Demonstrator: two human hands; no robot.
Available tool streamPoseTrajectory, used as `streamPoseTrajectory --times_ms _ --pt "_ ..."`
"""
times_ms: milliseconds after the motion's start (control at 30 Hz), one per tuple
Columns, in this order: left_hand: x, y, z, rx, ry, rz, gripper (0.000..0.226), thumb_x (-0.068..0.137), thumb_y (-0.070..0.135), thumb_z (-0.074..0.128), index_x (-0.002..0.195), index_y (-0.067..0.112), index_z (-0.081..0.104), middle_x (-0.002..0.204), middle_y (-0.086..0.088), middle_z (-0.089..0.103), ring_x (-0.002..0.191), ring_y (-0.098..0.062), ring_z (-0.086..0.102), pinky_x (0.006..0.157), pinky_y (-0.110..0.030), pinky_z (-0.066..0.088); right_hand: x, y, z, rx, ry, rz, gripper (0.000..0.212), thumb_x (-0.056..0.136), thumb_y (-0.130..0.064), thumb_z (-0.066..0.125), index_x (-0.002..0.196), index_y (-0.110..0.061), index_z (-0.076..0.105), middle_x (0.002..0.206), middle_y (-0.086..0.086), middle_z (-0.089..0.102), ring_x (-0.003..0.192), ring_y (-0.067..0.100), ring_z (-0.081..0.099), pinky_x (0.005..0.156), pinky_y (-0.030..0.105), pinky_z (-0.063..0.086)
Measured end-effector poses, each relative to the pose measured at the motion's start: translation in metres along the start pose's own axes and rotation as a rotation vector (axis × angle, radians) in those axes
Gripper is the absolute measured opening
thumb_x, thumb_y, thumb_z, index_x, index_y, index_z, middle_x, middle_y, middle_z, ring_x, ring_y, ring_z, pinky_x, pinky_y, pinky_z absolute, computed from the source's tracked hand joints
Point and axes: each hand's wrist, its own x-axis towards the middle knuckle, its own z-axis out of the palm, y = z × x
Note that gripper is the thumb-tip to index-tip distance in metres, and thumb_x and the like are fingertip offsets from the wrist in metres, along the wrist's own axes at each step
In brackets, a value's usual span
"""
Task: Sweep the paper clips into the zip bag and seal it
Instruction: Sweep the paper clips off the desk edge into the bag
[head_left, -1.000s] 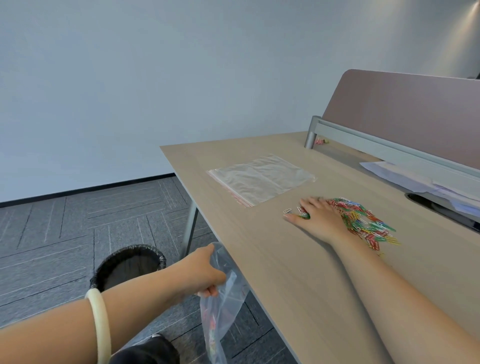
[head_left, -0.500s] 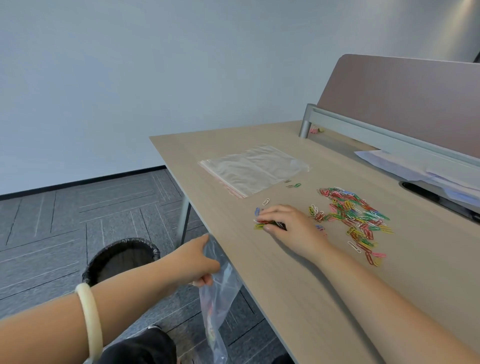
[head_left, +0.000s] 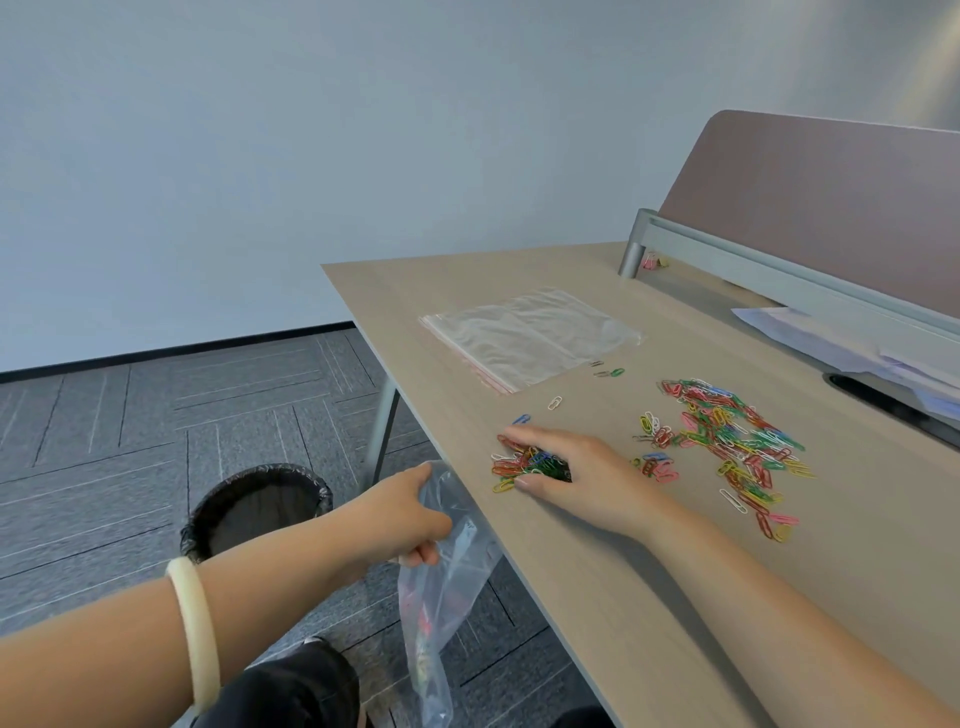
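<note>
My left hand (head_left: 402, 512) pinches the mouth of a clear zip bag (head_left: 441, 597) that hangs just below the desk's left edge; a few coloured clips show inside it. My right hand (head_left: 576, 473) lies flat on the desk (head_left: 649, 597), fingers straight, pushing a small cluster of coloured paper clips (head_left: 524, 463) close to that edge, right of the bag. A larger scattered heap of paper clips (head_left: 727, 436) lies behind the hand, with a few strays (head_left: 608, 372) farther back.
A stack of flat clear zip bags (head_left: 530, 335) lies at the desk's far left. A black-lined waste bin (head_left: 257, 506) stands on the carpet below the bag. Papers (head_left: 831, 338) and a cable slot (head_left: 883, 397) sit by the divider panel (head_left: 831, 208).
My right hand has dragged a cluster of clips out of the heap toward the desk's left edge. The left hand with the bag has risen nearer to that edge.
</note>
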Motion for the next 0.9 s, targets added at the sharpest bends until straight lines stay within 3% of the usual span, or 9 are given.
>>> streamPoseTrajectory --times_ms 167,267,467,600,700,767,833,900 --pt "0.000 0.003 -0.002 -0.001 -0.004 0.014 0.070 0.084 0.003 0.048 0.147 0.021 0.022 0.045 0.000 0.059 0.031 -0.003 0.047 0.041 -0.013 0.041 0.001 -0.020 0.011 0.044 -0.019 -0.028 0.041 0.086 -0.026 0.062 0.125 -0.035 0.054 0.127 -0.024 0.053 0.118 -0.012 0.044 0.099 0.008 0.032" --pt "0.002 0.003 -0.001 -0.003 -0.010 0.011 0.075 0.083 0.003 0.049 0.149 0.020 0.018 0.047 -0.001 0.059 0.031 -0.003 0.048 0.040 -0.013 0.040 0.001 -0.030 0.017 0.123 0.001 -0.046 0.039 0.085 -0.018 0.063 0.121 -0.032 0.059 0.119 -0.024 0.057 0.112 -0.015 0.048 0.095 0.001 0.032" --pt "-0.004 0.008 0.003 -0.014 -0.019 0.031 0.070 0.084 0.000 0.047 0.146 0.022 0.023 0.053 -0.005 0.057 0.030 -0.003 0.046 0.040 -0.013 0.039 -0.005 -0.027 0.002 0.132 0.023 -0.017 0.052 0.077 -0.029 0.072 0.125 -0.035 0.054 0.128 -0.023 0.053 0.118 -0.012 0.046 0.102 0.012 0.034" --pt "-0.006 0.007 0.003 -0.020 -0.024 0.033 0.069 0.083 0.000 0.046 0.146 0.022 0.025 0.052 -0.006 0.057 0.032 -0.004 0.044 0.040 -0.013 0.039 -0.021 -0.009 -0.014 0.065 -0.085 0.081 0.072 0.070 -0.039 0.076 0.133 -0.040 0.042 0.134 -0.028 0.045 0.122 -0.016 0.038 0.101 0.003 0.027" --pt "-0.009 0.010 0.005 -0.020 -0.022 0.045 0.066 0.085 -0.002 0.045 0.144 0.021 0.027 0.053 -0.005 0.055 0.028 -0.003 0.046 0.038 -0.012 0.038 -0.022 -0.007 -0.004 0.092 -0.065 0.088 0.066 0.074 -0.037 0.073 0.132 -0.042 0.043 0.130 -0.028 0.051 0.120 -0.016 0.042 0.106 0.015 0.031" --pt "-0.009 0.011 0.006 -0.014 -0.018 0.050 0.064 0.085 -0.002 0.045 0.142 0.022 0.030 0.053 -0.005 0.055 0.027 -0.003 0.045 0.037 -0.011 0.037 -0.018 -0.011 0.003 0.112 -0.022 0.065 0.059 0.078 -0.033 0.071 0.131 -0.041 0.045 0.126 -0.028 0.054 0.118 -0.016 0.044 0.105 0.016 0.033" --pt "-0.009 0.012 0.006 -0.024 -0.026 0.054 0.058 0.085 -0.001 0.046 0.135 0.025 0.035 0.053 -0.005 0.054 0.027 -0.003 0.045 0.036 -0.011 0.036 -0.014 -0.016 0.008 0.116 0.011 0.046 0.054 0.080 -0.028 0.069 0.129 -0.039 0.048 0.121 -0.029 0.055 0.116 -0.015 0.046 0.102 0.014 0.034" --pt "-0.010 0.015 0.006 -0.038 -0.033 0.054 0.043 0.085 -0.002 0.046 0.116 0.029 0.040 0.054 -0.005 0.054 0.027 -0.003 0.045 0.036 -0.011 0.036 -0.011 -0.021 0.012 0.127 0.028 0.028 0.051 0.082 -0.022 0.067 0.128 -0.036 0.051 0.117 -0.027 0.058 0.114 -0.014 0.048 0.100 0.013 0.035"
